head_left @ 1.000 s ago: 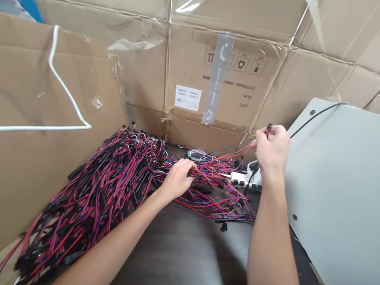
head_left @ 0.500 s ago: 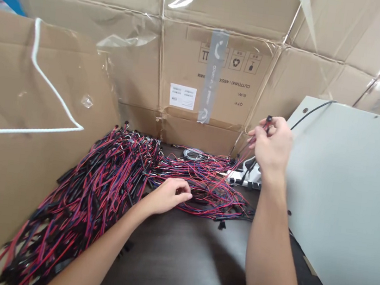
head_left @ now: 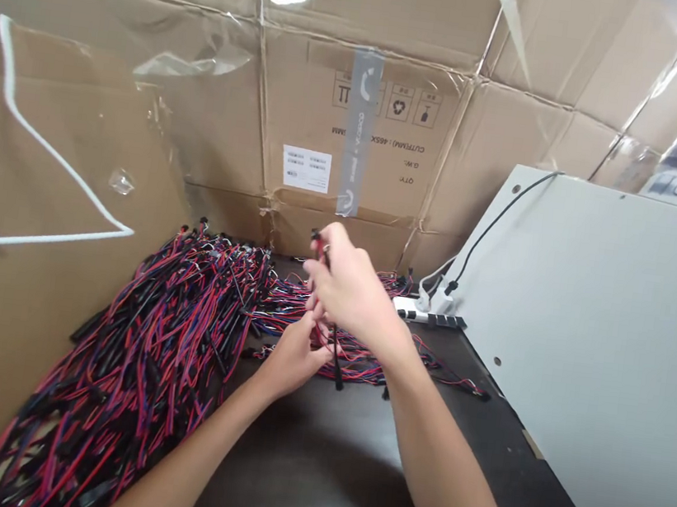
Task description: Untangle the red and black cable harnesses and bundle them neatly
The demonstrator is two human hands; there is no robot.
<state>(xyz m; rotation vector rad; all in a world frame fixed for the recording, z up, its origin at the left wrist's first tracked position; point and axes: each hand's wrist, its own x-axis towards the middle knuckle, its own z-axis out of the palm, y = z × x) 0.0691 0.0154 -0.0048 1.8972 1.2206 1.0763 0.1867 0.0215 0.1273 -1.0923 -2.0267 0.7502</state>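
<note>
My right hand (head_left: 350, 284) is closed on a cable of red and dark wires with a small black connector (head_left: 316, 236) poking out above the fingers. Its black sleeved end (head_left: 337, 366) hangs down below that hand. Just under it, my left hand (head_left: 295, 356) has its thumb and fingers curled around the lower wires of the same cable; the grip is partly hidden. Behind both hands lies a loose spread of red and blue wires (head_left: 361, 365) on the dark table (head_left: 310, 466).
A large heap of similar cables (head_left: 178, 332) fills the left side. Wrapped cardboard boxes (head_left: 447, 135) form a wall behind. A white power strip (head_left: 410, 306) with plugs sits at the back right, beside a pale grey panel (head_left: 604, 322). A bent white rod (head_left: 64, 159) crosses the left cardboard.
My right hand has moved left and down with the cable, from near the grey panel to just above my left hand. The left hand has closed on the wires. The view has shifted rightward.
</note>
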